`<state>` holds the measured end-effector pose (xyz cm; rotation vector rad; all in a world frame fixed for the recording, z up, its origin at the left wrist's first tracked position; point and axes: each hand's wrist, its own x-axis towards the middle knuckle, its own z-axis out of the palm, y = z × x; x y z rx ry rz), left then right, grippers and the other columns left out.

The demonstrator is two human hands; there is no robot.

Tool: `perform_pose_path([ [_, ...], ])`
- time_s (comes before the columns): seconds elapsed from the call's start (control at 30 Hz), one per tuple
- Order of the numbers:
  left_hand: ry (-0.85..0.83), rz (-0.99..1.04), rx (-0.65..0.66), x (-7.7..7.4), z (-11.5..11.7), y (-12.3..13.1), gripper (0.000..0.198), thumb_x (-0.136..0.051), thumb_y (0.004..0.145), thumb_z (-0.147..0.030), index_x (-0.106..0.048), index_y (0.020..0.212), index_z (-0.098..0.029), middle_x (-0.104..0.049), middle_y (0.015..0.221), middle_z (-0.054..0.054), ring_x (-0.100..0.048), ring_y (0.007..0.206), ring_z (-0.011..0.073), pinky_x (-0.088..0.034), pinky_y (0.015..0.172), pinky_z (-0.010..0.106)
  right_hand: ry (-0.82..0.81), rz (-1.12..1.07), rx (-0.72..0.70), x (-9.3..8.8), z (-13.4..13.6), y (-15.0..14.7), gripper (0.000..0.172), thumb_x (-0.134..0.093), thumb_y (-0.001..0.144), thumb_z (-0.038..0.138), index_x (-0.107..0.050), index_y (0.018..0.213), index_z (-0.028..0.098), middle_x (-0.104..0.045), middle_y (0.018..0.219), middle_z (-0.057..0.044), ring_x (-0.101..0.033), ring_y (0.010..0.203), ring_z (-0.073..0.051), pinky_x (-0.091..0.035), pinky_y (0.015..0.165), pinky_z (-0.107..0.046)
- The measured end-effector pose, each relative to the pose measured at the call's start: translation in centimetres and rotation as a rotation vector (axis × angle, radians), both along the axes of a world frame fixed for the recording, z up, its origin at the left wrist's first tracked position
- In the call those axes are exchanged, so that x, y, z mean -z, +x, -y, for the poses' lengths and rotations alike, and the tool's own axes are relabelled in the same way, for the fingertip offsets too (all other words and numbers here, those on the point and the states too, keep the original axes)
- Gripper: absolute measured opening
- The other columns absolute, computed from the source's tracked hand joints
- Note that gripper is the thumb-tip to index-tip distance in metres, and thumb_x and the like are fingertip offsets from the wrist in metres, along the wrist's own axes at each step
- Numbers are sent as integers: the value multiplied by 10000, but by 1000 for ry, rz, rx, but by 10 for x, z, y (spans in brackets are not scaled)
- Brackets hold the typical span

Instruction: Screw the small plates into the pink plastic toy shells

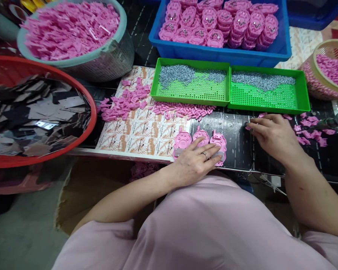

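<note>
Three pink pig-shaped plastic shells (200,139) lie side by side at the table's near edge. My left hand (195,162) rests flat on their lower halves, fingers stretched out, a ring on one finger. My right hand (272,134) lies to their right on the black table sheet, fingers together, tips pinching a small pink piece (248,127). More small pink pieces (311,131) are scattered just right of that hand.
Two green trays (194,93) (298,103) hold grey screws. Behind them, a blue bin (219,52) holds stacked pink shells. Pink parts fill a grey basket (112,56) and a tan basket (315,78). A red basin (45,155) holds dark sheets. Loose pink bits (183,110) lie before the trays.
</note>
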<state>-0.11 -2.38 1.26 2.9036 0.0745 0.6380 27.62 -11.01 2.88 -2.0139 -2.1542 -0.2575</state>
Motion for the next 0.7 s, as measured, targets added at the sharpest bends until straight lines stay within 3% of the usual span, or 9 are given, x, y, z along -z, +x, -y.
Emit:
perform_pose_path([
  [0.17, 24, -16, -89, -11, -14, -15, 205, -543, 933, -231, -634, 1105, -167, -668, 1207, 94, -614, 1151, 210, -389, 1088, 482, 64, 77, -29, 14, 1, 16, 231, -569, 905, 322, -744, 937, 174, -714, 909, -77, -602, 821, -208, -430, 693, -344],
  [0.3, 31, -37, -162, -9, -20, -36, 213, -538, 935, -240, -634, 1106, -158, -681, 1184, 83, -619, 1143, 214, -398, 1077, 480, 162, 18, -56, 15, 1, 13, 204, -631, 863, 344, -744, 903, 179, -714, 823, -97, -603, 709, -192, -432, 620, -330],
  [0.43, 27, -40, -148, -1, -15, -46, 305, -530, 945, -320, -610, 1179, -142, -652, 1238, 101, -605, 1168, 223, -408, 1072, 476, 247, -260, 43, 2, -6, -29, 171, -700, 812, 304, -711, 957, 213, -721, 887, -60, -663, 788, -179, -500, 673, -292],
  [0.5, 28, -47, -142, 1, -11, -45, 346, -517, 952, -346, -593, 1216, -135, -619, 1289, 114, -582, 1205, 229, -392, 1089, 484, 165, -410, -69, -4, -16, -61, 131, -672, 835, 256, -698, 958, 217, -718, 953, -39, -669, 854, -162, -523, 774, -286],
  [0.6, 30, -79, -135, 4, -9, -42, 349, -492, 967, -327, -579, 1241, -129, -597, 1316, 119, -561, 1232, 224, -377, 1105, 487, 147, -378, -201, -1, -34, -100, 110, -628, 863, 227, -700, 940, 194, -716, 931, -34, -646, 834, -155, -521, 789, -292],
  [0.7, 43, -80, -118, 7, -10, -40, 310, -468, 978, -278, -586, 1226, -134, -619, 1289, 107, -573, 1215, 208, -379, 1106, 483, 135, -280, -176, 11, -48, -112, 139, -591, 883, 232, -715, 926, 188, -715, 919, -44, -615, 816, -172, -499, 749, -316],
])
